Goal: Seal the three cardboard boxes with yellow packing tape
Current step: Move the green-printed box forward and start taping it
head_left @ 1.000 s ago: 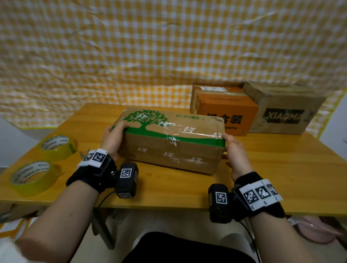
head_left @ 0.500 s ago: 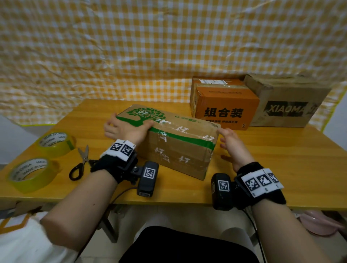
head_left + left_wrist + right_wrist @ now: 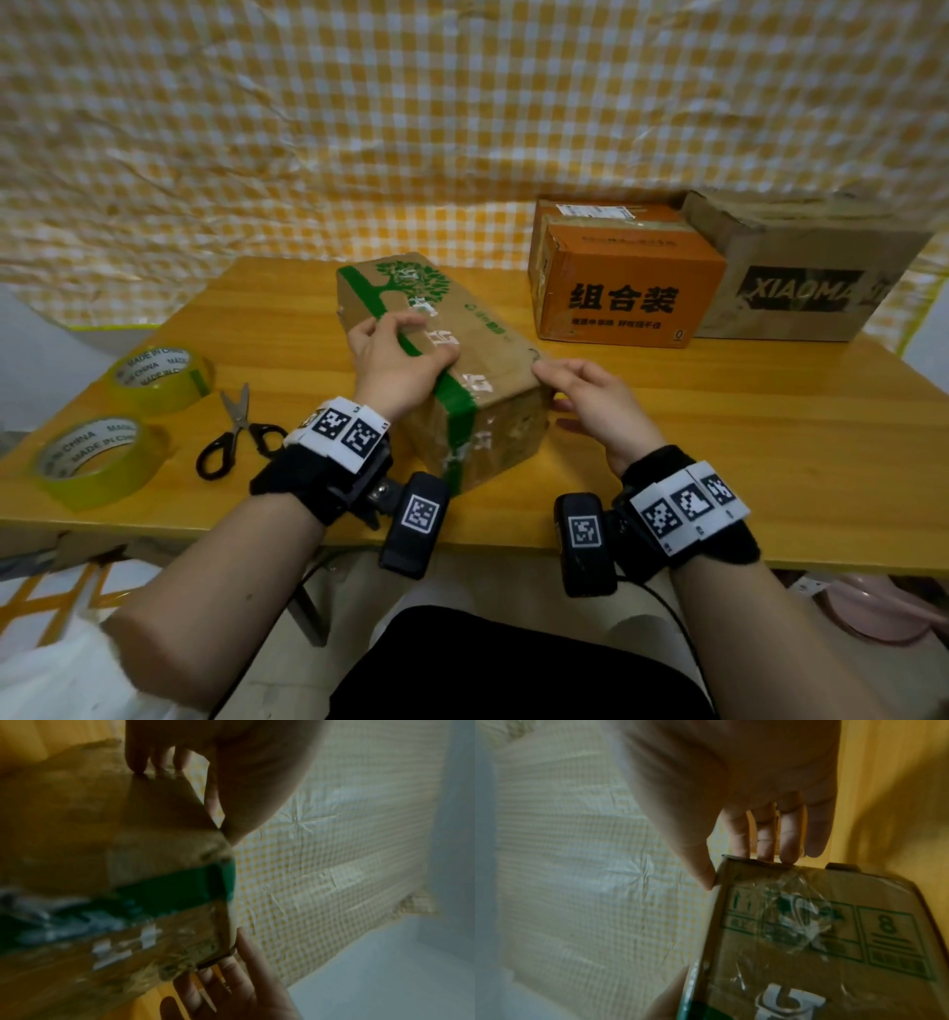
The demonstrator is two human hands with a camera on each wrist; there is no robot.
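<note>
Tree-print box (image 3: 436, 370) sits on table (image 3: 744, 426), end-on toward the person, held btwn both hands. Left hand (image 3: 395, 360) lies over its top w/ fingers curled onto the upper face by the green band; right hand (image 3: 590, 395) pinches the near right top corner, thumb on one side, fingertips (image 3: 765, 850) over the edge. Looks light: a fingertip grip seems to be enough. Cardboard is stiff but worn at the corners, and its old clear tape is glossy, so prob slick; better to hold bare edges and corners. Contents not visible, flaps down. Left of the grip: scissors (image 3: 233, 437) and two yellow tape rolls (image 3: 154, 377), untouched. Beyond the right hand: orange box (image 3: 626, 288) and XIAOMA box (image 3: 801, 277), touching, both shut.
</note>
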